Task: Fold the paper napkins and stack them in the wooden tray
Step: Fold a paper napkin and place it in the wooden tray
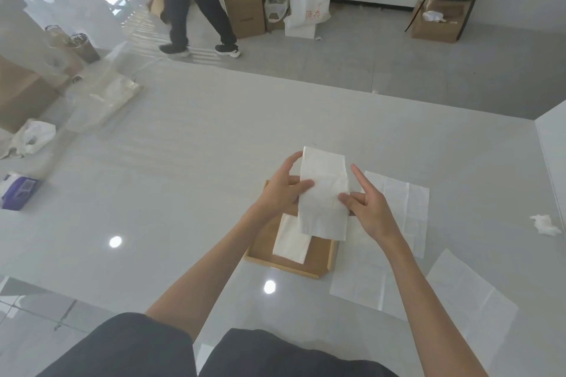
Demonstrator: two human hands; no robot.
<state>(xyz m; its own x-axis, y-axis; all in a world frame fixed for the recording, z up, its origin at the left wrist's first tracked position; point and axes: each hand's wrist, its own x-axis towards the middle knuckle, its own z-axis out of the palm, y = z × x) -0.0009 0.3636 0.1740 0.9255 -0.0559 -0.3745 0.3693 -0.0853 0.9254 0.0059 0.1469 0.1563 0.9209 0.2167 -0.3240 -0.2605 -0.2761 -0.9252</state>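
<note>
Left hand (283, 190): we see it pinching the left edge of the held napkin (324, 193), thumb on the top face, fingers (292, 159) curled behind the upper corner.

Held napkin: a folded strip raised above the tray, gripped from both sides. Its long axis runs away from us, top end far, bottom edge hanging over the tray's middle. Whether it touches anything below we cannot tell.

Tray (288, 266): wooden, on the white worktop (183, 162) directly under both hands, near rim towards us.

Tray contents: one folded napkin (291, 239), lying at the left of the tray floor, long axis roughly matching the held strip. Bare wood shows to its right.

Right hand (372, 208): thumb and bent fingers clamp the strip's right edge at mid-length; index finger stretched out free, pointing away.

Key relation: we judge the stack sits just below and a little left of the strip's lower end, so the move is down and slightly left; the left hand is nearer the stack.

Flat napkins (407, 208): several unfolded sheets right of the tray, nearest the right hand, one tucked close against the tray's right rim.
</note>
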